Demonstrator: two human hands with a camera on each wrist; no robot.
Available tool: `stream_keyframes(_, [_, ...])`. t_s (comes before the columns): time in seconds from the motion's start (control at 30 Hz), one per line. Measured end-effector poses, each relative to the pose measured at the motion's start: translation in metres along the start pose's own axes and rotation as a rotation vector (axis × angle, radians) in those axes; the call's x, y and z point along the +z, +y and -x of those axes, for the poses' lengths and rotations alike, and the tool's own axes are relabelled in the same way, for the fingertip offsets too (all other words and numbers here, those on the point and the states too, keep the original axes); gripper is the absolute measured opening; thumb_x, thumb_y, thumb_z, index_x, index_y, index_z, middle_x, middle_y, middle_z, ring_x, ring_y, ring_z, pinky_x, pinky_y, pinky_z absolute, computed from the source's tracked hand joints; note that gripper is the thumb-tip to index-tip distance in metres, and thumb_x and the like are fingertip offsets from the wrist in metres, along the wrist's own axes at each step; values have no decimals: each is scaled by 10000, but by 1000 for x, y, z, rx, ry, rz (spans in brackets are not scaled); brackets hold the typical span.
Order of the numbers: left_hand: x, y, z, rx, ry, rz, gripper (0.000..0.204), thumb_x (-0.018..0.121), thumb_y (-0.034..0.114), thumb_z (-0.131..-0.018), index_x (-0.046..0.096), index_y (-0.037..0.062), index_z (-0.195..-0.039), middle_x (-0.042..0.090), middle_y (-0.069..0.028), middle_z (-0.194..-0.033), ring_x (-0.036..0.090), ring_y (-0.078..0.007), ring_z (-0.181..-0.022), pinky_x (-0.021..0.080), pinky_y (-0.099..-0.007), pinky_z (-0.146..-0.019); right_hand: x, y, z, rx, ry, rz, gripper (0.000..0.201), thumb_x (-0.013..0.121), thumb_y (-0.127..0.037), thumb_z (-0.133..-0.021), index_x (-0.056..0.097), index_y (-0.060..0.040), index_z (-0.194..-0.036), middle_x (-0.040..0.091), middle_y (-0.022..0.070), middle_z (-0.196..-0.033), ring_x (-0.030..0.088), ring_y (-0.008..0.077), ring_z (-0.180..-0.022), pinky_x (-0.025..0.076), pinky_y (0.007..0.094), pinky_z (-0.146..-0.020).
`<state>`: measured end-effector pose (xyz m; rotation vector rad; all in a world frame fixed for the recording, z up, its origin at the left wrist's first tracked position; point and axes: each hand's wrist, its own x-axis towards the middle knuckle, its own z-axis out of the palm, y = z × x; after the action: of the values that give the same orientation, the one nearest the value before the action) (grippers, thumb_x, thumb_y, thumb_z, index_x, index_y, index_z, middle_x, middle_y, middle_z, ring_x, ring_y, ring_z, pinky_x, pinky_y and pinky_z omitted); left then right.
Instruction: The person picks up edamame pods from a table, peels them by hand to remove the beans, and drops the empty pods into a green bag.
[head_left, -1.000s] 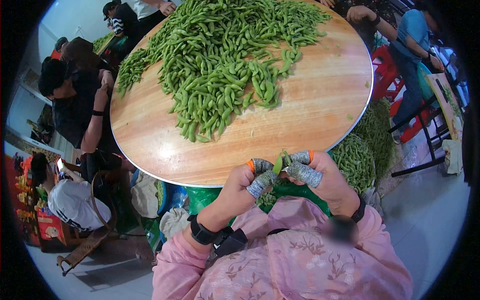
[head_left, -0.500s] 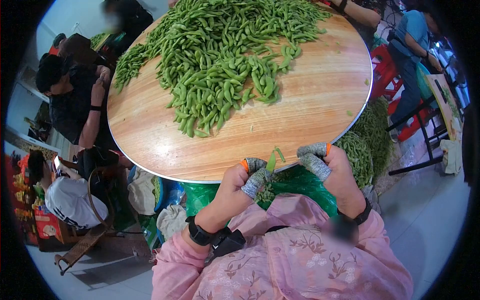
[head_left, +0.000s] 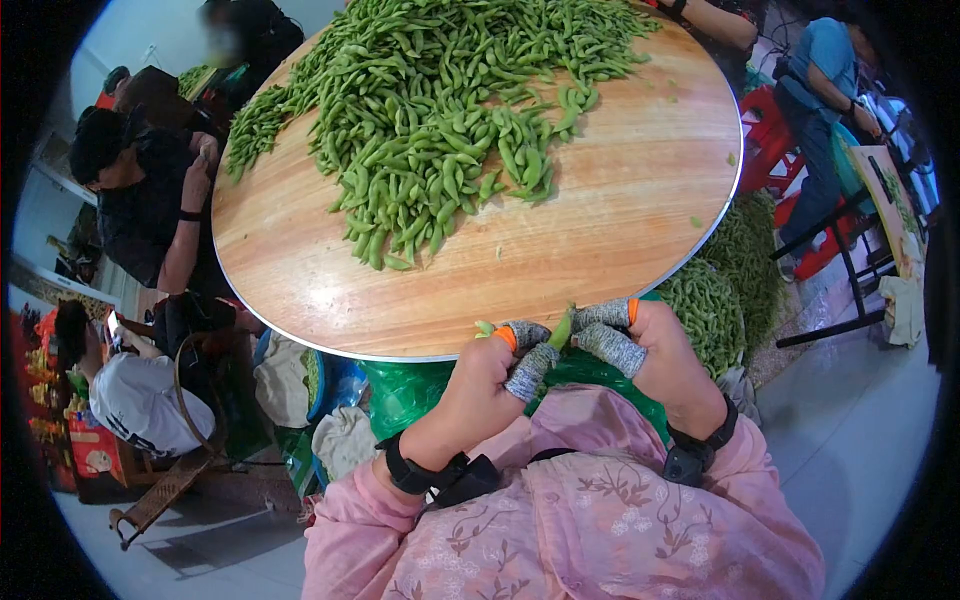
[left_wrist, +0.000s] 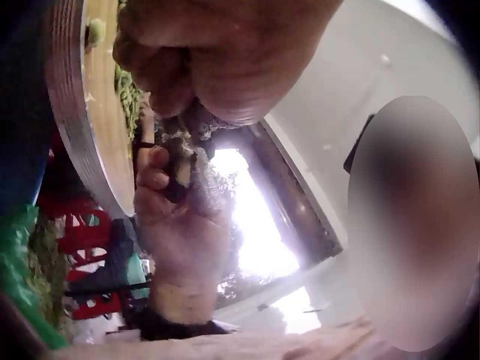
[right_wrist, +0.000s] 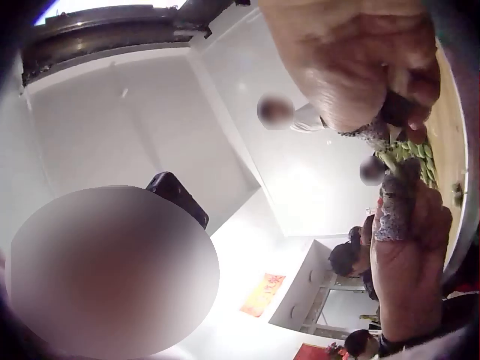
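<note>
In the head view my left hand [head_left: 490, 380] pinches a green edamame pod [head_left: 561, 330] between thumb and forefinger. Both digits wear grey knitted finger sleeves with an orange edge. Another pod's tip [head_left: 485, 328] pokes out past the left knuckles. My right hand [head_left: 655, 350], sleeved the same way, has its thumb and forefinger pinched at the near pod's side. The right wrist view shows the pod [right_wrist: 395, 161] bridging both sets of fingertips. A large heap of edamame pods [head_left: 420, 130] covers the far part of the round wooden table [head_left: 590, 250].
Green plastic [head_left: 400, 400] hangs below the table's near edge. More pods lie heaped in a sack [head_left: 705, 310] at the right. A person in black [head_left: 140, 200] is at the table's left; another in white [head_left: 150, 400] sits lower left. A red stool [head_left: 770, 140] stands at right.
The hands moved apart half a second ago as a small green piece fell between them. Now they are together again at a pod, and a second pod tip shows behind the left hand.
</note>
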<state>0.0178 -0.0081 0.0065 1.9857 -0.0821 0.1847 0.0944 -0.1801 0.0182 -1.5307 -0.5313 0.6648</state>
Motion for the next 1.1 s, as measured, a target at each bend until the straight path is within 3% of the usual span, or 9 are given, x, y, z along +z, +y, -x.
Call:
stream_keyframes(0.07, [-3, 4, -3, -93, -118, 222, 139, 531, 58, -799, 558, -30, -903, 566, -78, -680, 507, -118, -598, 412, -242, -560, -1, 1, -1, -26, -41, -90, 137, 529, -56, -827, 592, 34, -909, 599, 4, -810, 520, 52, -746, 434, 217, -672])
stream_keyframes(0.17, [0, 2, -1, -196, -153, 341, 125, 504, 59, -823, 558, -32, -890, 545, -37, -684, 459, -84, -624, 400, -222, -569, -4, -4, -2, 58, -79, -208, 156, 546, -115, -832, 600, 16, -899, 595, -8, -800, 524, 52, -736, 427, 203, -674])
stream_keyframes(0.4, [-3, -1, -2, -113, -217, 276, 138, 489, 58, -830, 562, -29, -908, 540, -33, -695, 455, -81, -639, 396, -225, -577, -2, -3, -1, 76, -86, -280, 151, 562, -141, -826, 606, -5, -875, 590, -19, -784, 530, 53, -726, 426, 202, -670])
stream_keyframes(0.7, [-6, 0, -1, -181, -269, 423, 141, 475, 45, -837, 570, -18, -920, 529, -9, -702, 436, -74, -640, 385, -224, -573, 2, 4, -2, 85, -76, -311, 87, 559, -57, -797, 604, 3, -841, 600, -4, -790, 535, 54, -728, 427, 202, -671])
stream_keyframes(0.8, [-6, 0, -3, -229, -285, 421, 130, 493, 48, -827, 570, -11, -914, 554, -35, -727, 465, -117, -600, 379, -231, -546, -1, 10, -5, 64, -64, -276, 94, 562, -83, -801, 607, -10, -836, 601, -4, -774, 523, 46, -692, 418, 194, -637])
stream_keyframes(0.87, [-2, -1, -1, 16, -135, 63, 125, 545, 49, -772, 573, 7, -886, 558, -93, -704, 514, -211, -573, 398, -277, -515, -3, 10, -6, 216, -102, -289, 116, 562, -124, -811, 611, -24, -846, 598, -9, -755, 508, 40, -663, 402, 185, -603])
stream_keyframes(0.9, [-3, 1, 0, 17, -134, 62, 125, 545, 49, -772, 573, 7, -886, 558, -93, -704, 514, -211, -573, 398, -277, -515, -4, 10, -6, 215, -103, -289, 116, 562, -124, -811, 611, -24, -846, 598, -9, -755, 508, 40, -663, 402, 185, -603])
stream_keyframes(0.97, [-7, 10, 4, 116, -119, -520, 250, 630, 63, -680, 564, 13, -916, 576, -118, -710, 571, -262, -651, 438, -305, -556, -3, 13, -4, 184, -112, -292, 140, 558, -162, -823, 614, -37, -855, 599, -13, -748, 501, 37, -645, 389, 181, -574])
stream_keyframes(1.1, [-5, 0, 7, 177, -103, -714, 317, 663, 69, -609, 554, 11, -901, 577, -154, -734, 558, -341, -673, 440, -337, -535, 2, 22, -7, 98, -106, -311, 146, 569, -158, -819, 607, -22, -858, 602, -3, -765, 520, 51, -667, 411, 190, -600])
